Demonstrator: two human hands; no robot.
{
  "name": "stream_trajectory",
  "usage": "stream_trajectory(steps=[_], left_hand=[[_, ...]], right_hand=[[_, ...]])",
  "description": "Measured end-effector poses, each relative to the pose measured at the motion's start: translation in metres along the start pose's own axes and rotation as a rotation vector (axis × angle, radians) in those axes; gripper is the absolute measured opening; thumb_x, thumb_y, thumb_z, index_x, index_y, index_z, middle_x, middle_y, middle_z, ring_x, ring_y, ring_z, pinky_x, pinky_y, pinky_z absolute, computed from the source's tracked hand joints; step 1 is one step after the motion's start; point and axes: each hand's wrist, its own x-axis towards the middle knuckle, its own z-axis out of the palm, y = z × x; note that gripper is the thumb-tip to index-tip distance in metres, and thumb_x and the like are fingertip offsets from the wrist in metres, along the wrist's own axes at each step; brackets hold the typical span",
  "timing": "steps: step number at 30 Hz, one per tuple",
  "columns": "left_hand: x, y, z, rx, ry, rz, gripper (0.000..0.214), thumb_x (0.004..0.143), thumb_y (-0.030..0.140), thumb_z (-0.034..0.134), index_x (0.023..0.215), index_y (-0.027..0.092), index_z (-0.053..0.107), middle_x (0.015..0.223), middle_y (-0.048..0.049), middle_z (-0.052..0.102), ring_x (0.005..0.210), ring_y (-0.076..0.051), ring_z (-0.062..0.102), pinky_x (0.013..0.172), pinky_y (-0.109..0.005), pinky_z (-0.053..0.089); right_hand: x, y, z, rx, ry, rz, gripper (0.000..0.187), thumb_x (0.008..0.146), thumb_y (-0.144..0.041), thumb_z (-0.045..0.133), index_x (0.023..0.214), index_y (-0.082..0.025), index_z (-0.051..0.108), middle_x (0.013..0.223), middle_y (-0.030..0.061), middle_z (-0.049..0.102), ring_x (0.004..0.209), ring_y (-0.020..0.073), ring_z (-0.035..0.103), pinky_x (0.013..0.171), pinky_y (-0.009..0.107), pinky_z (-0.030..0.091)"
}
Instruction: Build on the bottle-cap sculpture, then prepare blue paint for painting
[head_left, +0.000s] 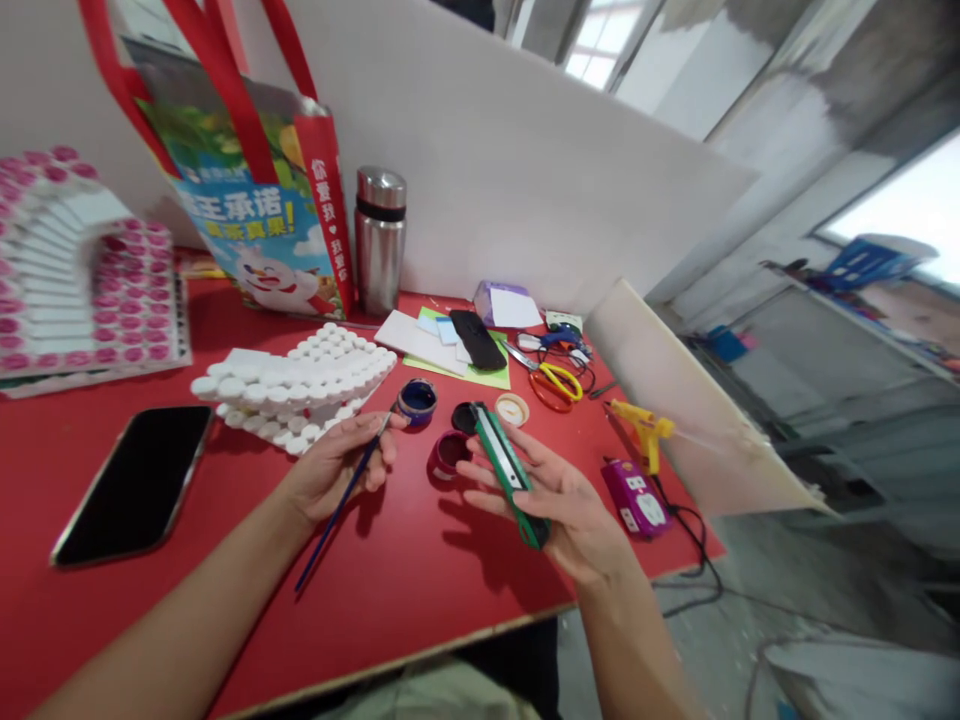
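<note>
One desk [420, 590], red-topped. At its left edge I log a pink-and-white model [64, 275] with small rounds set in rows; nearer, a dark-screened phone [135, 487], flat. By the far edge, a printed shopping bag [255, 230], red-handled; in front of it, a white piece [300, 380] built of small discs. Left hand [337, 465]: above the desk, on the near side of that piece, thumb and fingers pinching a paintbrush [330, 530] close to its metal collar, the blue handle slanting down toward the near edge. Steel flask [381, 245], upright at the far edge beside the bag. Blue paint jar [417, 402], open, just beyond the left fingertips. Red paint jar [450, 455], open, mid-desk; near it, a black lid [465, 416]. Black case [478, 340], toward the far edge. Right hand [562, 505]: above the desk's near edge, fingers spread, thumb holding a green cutter [508, 470] across them; I cannot tell whether its blade is out. Scissors [559, 382], yellow and orange-red in the handles, lie beyond. Along the right edge, a yellow glue gun [643, 430] and, toward the near right corner, a magenta power strip [636, 497].
</note>
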Motion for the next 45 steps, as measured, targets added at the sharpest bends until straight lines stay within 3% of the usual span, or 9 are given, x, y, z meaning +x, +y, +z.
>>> stream_trajectory(steps=[4,10,16,20,25,31,34,38,45], left_hand=[[0.0,0.0,-0.002,0.015,0.027,0.011,0.019,0.085,0.021,0.079,0.101,0.011,0.075,0.066,-0.003,0.073,0.042,-0.011,0.065,0.04,-0.015,0.052],[0.0,-0.002,0.001,0.058,0.025,0.027,0.021,0.086,0.025,0.079,0.1,0.01,0.075,0.066,-0.004,0.073,0.039,-0.011,0.063,0.036,-0.014,0.048],[-0.002,-0.002,0.006,0.076,0.009,-0.002,0.024,0.084,0.028,0.082,0.097,0.01,0.074,0.066,-0.0043,0.073,0.038,-0.011,0.062,0.036,-0.015,0.048],[-0.003,-0.005,0.007,0.119,-0.028,-0.043,0.028,0.087,0.033,0.08,0.099,0.009,0.072,0.069,-0.0074,0.074,0.04,-0.013,0.065,0.036,-0.015,0.048],[-0.004,-0.008,0.008,0.161,-0.046,-0.087,0.031,0.088,0.036,0.078,0.103,0.009,0.07,0.071,-0.0097,0.075,0.043,-0.016,0.068,0.038,-0.017,0.05],[-0.002,-0.009,0.006,0.254,0.119,-0.064,0.029,0.087,0.036,0.077,0.097,0.011,0.066,0.066,-0.0068,0.073,0.042,-0.016,0.066,0.037,-0.018,0.049],[-0.001,-0.008,0.006,0.278,0.163,-0.039,0.028,0.083,0.036,0.078,0.089,0.013,0.064,0.066,-0.0056,0.072,0.042,-0.014,0.065,0.035,-0.016,0.046],[-0.001,-0.005,0.006,0.34,0.232,-0.03,0.031,0.08,0.039,0.079,0.086,0.013,0.063,0.065,-0.0042,0.072,0.033,-0.01,0.056,0.029,-0.016,0.036],[-0.001,-0.004,0.005,0.403,0.292,-0.059,0.035,0.08,0.042,0.077,0.096,0.013,0.064,0.062,-0.0021,0.069,0.029,-0.008,0.045,0.029,-0.017,0.028]], right_hand=[[-0.011,0.002,-0.003,0.016,0.024,-0.012,0.069,0.081,-0.011,0.079,0.143,-0.032,0.059,0.154,0.0098,0.058,0.137,0.0366,0.06,0.111,0.065,0.049],[-0.017,0.007,-0.01,-0.013,0.028,-0.003,0.076,0.071,-0.012,0.088,0.141,-0.026,0.061,0.143,0.0122,0.068,0.13,0.0337,0.066,0.116,0.057,0.046],[-0.016,0.008,-0.005,-0.208,0.019,-0.096,0.054,0.084,-0.025,0.083,0.135,-0.023,0.066,0.128,0.0157,0.074,0.101,0.0244,0.077,0.079,0.034,0.062],[-0.011,0.014,-0.005,-0.209,0.076,-0.143,0.031,0.09,-0.032,0.078,0.119,-0.022,0.069,0.093,0.0042,0.074,0.053,0.0059,0.059,0.047,0.018,0.045],[-0.01,0.024,-0.009,-0.263,0.243,-0.199,0.026,0.091,-0.043,0.076,0.091,-0.023,0.059,0.066,-0.0081,0.057,0.043,0.0036,0.039,0.041,0.017,0.034],[-0.002,0.054,0.008,-0.727,0.177,-0.087,0.027,0.09,-0.044,0.075,0.089,-0.02,0.062,0.066,-0.0031,0.061,0.059,0.0114,0.055,0.06,0.024,0.047],[0.011,0.08,0.02,-0.932,0.08,-0.273,0.02,0.098,-0.037,0.063,0.11,-0.021,0.065,0.106,0.0079,0.074,0.097,0.0203,0.07,0.089,0.034,0.056],[0.024,0.102,0.027,-1.146,0.018,-0.402,0.047,0.101,-0.032,0.056,0.146,-0.02,0.05,0.158,0.0192,0.05,0.148,0.0288,0.048,0.12,0.048,0.042],[0.028,0.099,0.029,-1.208,-0.036,-0.364,0.04,0.103,-0.03,0.051,0.141,-0.018,0.056,0.165,0.0196,0.042,0.157,0.0276,0.035,0.124,0.048,0.038]])
